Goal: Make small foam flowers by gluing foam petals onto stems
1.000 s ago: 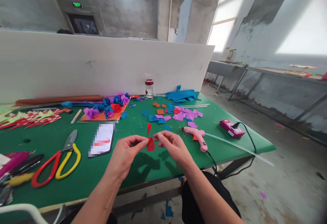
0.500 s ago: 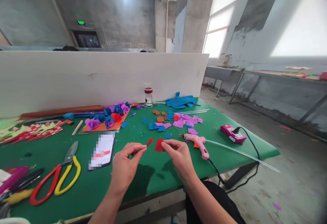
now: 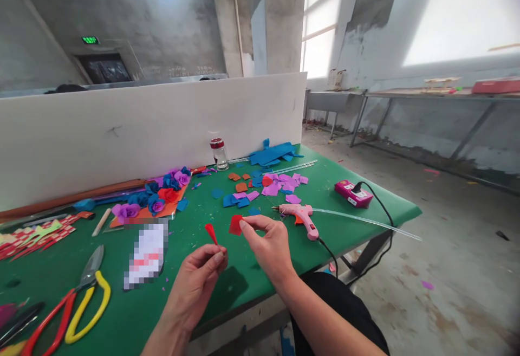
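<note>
The slim bright-red strip of thin, paper-like material (image 3: 210, 232) flares at its free upper end and narrows to a gathered, stem-like lower end, which is pinched between the thumb and fingers of the left hand (image 3: 203, 272), so that it leans up and to the left. The small, roughly square red piece of the same-looking thin material (image 3: 235, 224) is spread fairly flat, gripped at its right edge by the right hand (image 3: 266, 247). Both are raised above the green tabletop (image 3: 320, 196), near each other but apart, the square slightly higher.
</note>
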Available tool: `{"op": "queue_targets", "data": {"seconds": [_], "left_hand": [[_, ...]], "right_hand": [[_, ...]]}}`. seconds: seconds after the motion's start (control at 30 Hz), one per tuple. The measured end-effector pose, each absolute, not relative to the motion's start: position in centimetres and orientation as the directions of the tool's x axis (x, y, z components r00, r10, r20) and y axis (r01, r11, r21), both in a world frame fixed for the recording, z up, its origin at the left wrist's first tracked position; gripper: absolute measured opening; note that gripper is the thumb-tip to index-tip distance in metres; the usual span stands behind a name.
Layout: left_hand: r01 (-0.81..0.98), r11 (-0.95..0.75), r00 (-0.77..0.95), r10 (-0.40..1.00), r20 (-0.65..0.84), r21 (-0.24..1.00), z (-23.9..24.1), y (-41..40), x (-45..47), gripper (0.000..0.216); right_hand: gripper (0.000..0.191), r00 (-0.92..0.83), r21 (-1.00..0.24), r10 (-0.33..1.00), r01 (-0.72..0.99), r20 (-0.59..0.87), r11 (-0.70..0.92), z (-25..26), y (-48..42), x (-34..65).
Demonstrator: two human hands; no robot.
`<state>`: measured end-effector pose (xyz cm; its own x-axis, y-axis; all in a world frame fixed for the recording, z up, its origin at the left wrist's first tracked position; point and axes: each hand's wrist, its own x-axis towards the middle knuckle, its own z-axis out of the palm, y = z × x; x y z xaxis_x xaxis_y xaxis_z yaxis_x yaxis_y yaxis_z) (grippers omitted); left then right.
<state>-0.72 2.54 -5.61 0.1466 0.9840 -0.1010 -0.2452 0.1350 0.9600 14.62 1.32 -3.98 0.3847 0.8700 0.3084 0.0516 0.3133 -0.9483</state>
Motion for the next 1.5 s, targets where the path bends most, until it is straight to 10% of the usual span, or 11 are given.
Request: {"op": "queue_targets", "data": {"seconds": [0.4, 1.5], "left_hand": [[0.275, -0.194, 0.013, 0.98, 0.199, 0.942, -5.4, 1.8, 0.8, 0.018], [0.302, -0.148, 0.01, 0.988, 0.152, 0.942, -5.5, 1.7, 1.1, 0.013]], "right_hand": [[0.021, 0.29, -0.977, 0.933, 0.04, 0.212, 0.209, -5.3, 2.2, 15.4], [0.02, 0.214, -0.953, 0.948, -0.141, 0.236, 0.269, -5.4, 1.5, 14.8]]}}
